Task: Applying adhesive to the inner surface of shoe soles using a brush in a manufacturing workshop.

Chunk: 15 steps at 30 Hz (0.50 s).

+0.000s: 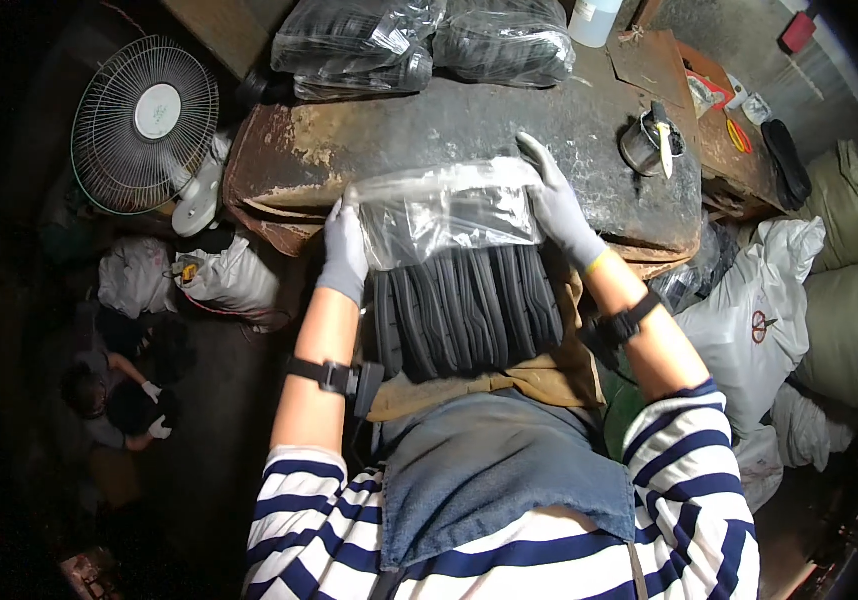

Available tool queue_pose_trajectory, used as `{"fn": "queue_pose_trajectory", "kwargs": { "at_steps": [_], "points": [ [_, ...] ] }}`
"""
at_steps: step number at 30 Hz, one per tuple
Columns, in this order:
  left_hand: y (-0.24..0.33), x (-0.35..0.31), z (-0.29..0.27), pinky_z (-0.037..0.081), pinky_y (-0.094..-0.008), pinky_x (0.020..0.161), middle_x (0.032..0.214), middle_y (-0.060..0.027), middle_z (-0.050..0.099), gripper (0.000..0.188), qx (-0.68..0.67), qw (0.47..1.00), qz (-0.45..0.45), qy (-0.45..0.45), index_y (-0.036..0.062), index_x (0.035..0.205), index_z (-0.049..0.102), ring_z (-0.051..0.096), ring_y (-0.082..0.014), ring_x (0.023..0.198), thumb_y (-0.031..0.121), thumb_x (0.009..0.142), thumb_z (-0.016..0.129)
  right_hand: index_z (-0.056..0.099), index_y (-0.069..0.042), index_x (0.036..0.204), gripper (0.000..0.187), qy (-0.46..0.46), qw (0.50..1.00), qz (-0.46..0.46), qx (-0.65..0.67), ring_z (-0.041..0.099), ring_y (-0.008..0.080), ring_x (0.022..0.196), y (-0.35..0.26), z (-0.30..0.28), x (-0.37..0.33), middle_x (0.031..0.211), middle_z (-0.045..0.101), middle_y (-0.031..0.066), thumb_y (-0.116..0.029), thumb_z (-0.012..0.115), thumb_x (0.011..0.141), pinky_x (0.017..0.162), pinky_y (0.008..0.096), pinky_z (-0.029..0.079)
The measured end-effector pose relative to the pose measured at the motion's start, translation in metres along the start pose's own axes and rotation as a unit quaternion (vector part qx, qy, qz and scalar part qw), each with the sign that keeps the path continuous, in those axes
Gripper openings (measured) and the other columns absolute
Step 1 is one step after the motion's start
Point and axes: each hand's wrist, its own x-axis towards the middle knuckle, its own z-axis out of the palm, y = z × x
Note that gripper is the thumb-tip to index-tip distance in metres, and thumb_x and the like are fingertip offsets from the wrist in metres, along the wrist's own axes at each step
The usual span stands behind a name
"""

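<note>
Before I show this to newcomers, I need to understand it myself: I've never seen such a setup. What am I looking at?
There's no machine: these are a person's own hands, in pale gloves. The one picture comes from a head-worn camera looking down; its wide lens bends straight edges. The left hand and right hand hold the sides of a clear bag, which covers the far part of some black pieces. On the table are wrapped bundles and a tin with a brush.

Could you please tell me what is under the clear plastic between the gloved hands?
The black ridged pieces appear to run under the clear plastic: dark shows through; their near parts stick out. Glare and creases hide their far ends.
</note>
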Motion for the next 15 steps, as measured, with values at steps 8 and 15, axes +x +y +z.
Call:
{"fn": "queue_pose_trajectory", "kwargs": {
  "at_steps": [8,15],
  "points": [
    [0.107,-0.029,0.051,0.051,-0.0283,0.088,0.106,-0.0050,0.069,0.035,0.220,0.945,0.184,-0.155,0.0027,0.112,0.068,0.064,-0.0136,0.097,0.034,0.103,0.054,0.059,-0.002,0.121,0.035,-0.103,0.982,-0.146,-0.065,0.064,0.0327,0.100,0.021,-0.050,0.057,0.110,0.064,0.0183,-0.023,0.057,0.093,0.090,0.0363,0.051],
    [0.263,0.044,0.163,0.041,-0.0355,0.108,0.133,-0.0151,0.059,0.053,0.306,0.916,0.163,-0.202,-0.0012,0.130,0.058,0.055,-0.0227,0.124,0.043,0.102,0.047,0.063,-0.007,0.116,0.030,-0.145,0.974,0.147,0.097,0.056,0.0155,0.084,-0.059,-0.071,0.201,0.098,0.067,0.0073,-0.029,0.051,0.101,0.076,0.0303,0.048]
  ]
}}
